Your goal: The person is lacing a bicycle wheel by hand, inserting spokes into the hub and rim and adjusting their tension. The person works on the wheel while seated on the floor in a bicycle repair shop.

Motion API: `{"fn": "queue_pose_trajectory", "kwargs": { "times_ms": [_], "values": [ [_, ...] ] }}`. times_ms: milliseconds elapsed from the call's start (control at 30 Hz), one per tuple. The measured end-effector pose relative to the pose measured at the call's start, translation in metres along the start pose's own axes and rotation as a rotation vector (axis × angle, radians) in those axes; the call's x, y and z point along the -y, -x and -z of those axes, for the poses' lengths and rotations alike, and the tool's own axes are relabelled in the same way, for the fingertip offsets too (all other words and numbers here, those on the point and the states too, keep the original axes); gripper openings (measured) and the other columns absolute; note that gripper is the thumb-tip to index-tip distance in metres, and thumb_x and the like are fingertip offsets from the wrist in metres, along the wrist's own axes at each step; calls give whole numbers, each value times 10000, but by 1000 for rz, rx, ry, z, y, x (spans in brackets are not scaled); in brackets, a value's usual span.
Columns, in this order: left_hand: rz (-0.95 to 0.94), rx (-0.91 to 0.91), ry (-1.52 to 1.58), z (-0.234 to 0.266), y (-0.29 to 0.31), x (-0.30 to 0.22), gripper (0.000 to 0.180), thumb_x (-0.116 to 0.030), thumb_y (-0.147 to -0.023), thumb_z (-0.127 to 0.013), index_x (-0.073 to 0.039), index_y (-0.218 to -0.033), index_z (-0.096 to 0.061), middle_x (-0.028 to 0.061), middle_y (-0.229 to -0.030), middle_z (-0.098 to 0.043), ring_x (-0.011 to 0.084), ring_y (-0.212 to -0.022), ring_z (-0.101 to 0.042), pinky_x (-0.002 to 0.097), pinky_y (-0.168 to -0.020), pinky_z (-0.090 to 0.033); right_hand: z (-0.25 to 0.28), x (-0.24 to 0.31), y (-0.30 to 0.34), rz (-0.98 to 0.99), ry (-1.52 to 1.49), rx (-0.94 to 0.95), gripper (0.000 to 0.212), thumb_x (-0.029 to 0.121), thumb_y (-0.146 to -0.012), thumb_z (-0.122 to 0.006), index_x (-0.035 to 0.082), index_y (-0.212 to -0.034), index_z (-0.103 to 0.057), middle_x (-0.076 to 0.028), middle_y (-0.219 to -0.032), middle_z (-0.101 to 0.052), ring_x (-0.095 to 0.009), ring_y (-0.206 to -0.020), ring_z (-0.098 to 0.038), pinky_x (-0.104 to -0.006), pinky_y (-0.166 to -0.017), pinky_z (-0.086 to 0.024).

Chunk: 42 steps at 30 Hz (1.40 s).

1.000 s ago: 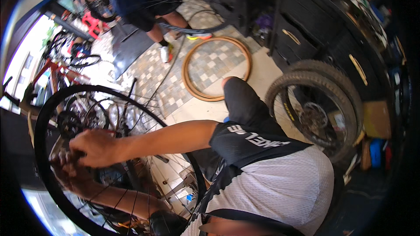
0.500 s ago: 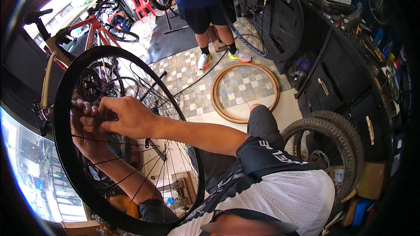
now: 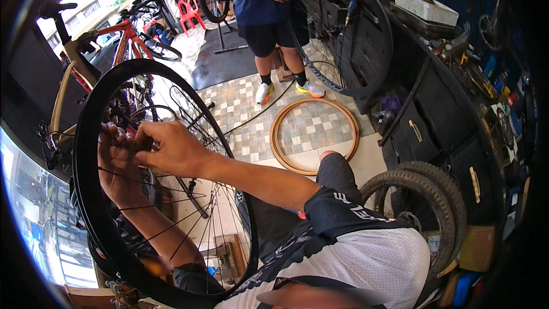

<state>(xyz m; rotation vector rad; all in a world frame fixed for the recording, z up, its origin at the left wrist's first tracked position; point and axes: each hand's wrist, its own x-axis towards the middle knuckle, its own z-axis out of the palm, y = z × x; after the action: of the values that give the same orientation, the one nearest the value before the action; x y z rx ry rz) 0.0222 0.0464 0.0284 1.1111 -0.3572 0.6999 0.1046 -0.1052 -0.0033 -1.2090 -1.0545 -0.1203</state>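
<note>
Black wheel (image 3: 86, 154) with spokes (image 3: 154, 204) across left forearm (image 3: 160, 229), tan tyres (image 3: 274, 137) beyond

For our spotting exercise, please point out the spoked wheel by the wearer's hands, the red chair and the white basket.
Spoked wheel (image 3: 87, 154): head view, left part of its black rim.
Red chair (image 3: 188, 4): head view, its backrest.
White basket (image 3: 426, 10): head view, its near side wall.

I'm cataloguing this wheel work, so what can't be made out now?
In the head view:
What, if anything, the right hand pinches beside the left hand: fingers cover it.
Head of the co-worker: cut off by the top edge.
An orange thing seen through the wheel: blurred.
</note>
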Motion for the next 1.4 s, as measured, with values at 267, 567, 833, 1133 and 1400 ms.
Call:
{"fn": "queue_pose_trajectory", "kwargs": {
  "times_ms": [267, 567, 833, 1133, 1400],
  "values": [
    [-8, 187, 65, 18, -1, 4, 392, -215, -1106, -520, 41, -1400, -562, 103, -1261, -627, 207, -1108, -580, 403, -1006, -503, 1, -2, 3, 70, -3, 37, 255, 169, -876, -811, 6, -1048, -716, -166, -908, -761, -269, -842, -755, -380, -759, -561],
    [-17, -37, 95, 5, 7, 12, 344, -222, -1084, -554, 19, -1321, -615, 129, -1211, -679, 258, -1058, -641, 419, -1004, -524, 1, -10, 2, -32, -133, 92, 231, 188, -962, -768, 1, -1089, -724, -46, -845, -721, -64, -728, -598, -264, -663, -493],
    [0, 65, 36, -5, -2, 9, 268, -251, -1094, -560, -37, -1230, -647, 61, -1118, -647, 199, -1005, -600, 357, -930, -514, 0, -6, 0, -99, -134, 68, 260, 217, -925, -788, 0, -1047, -711, -109, -844, -752, -141, -681, -651, -332, -665, -530],
    [22, 122, 81, -2, 0, 7, 303, -254, -1097, -546, -10, -1247, -644, 82, -1159, -664, 208, -1038, -605, 355, -965, -500, -2, -6, -1, 5, -120, 45, 304, 232, -877, -843, 12, -1047, -718, -97, -832, -742, -109, -659, -629, -302, -635, -517],
    [47, 181, 140, -6, 0, 8, 350, -257, -1091, -551, 8, -1306, -627, 107, -1232, -676, 228, -1096, -621, 363, -983, -511, 9, -10, -2, -97, -192, 172, 217, 155, -952, -766, -12, -1088, -739, -81, -897, -757, -93, -768, -660, -279, -709, -532]
  ]
}}
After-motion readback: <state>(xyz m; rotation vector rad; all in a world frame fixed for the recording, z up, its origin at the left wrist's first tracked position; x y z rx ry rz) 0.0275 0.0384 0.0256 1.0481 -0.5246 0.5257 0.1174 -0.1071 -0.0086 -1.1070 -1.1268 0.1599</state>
